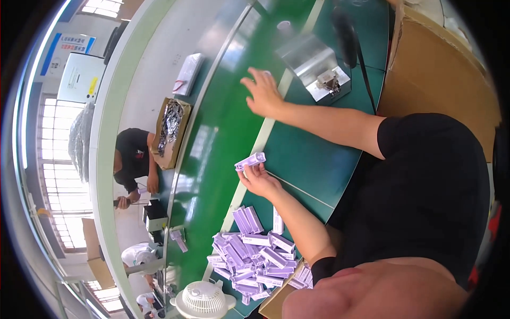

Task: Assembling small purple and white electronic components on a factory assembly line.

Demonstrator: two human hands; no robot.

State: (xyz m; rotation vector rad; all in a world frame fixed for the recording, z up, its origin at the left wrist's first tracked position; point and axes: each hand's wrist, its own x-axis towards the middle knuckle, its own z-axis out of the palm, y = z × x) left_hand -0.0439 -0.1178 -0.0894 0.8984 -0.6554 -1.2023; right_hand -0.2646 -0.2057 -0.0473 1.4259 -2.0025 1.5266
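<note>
We see a long glossy green belt running across the scene, with a dark green table alongside it and a large cardboard box at the table's far end. Across the belt, a person in a dark top works beside a shallow carton of shiny metal bits. On the wall behind we find a blue-and-white sign, its lettering too blurred to read, and near it a white cabinet with a yellow label, also unreadable. A heap of pale purple cases lies on the table; several show a line of small dark print, too tiny for us to make out. A white fan stands just beside the heap, and a metal fixture sits well apart from it. Our right hand reaches over the belt, fingers spread wide, with nothing visible in its grasp. Our left hand has a narrow fingertip grip on one purple case, over the belt's near edge.
</note>
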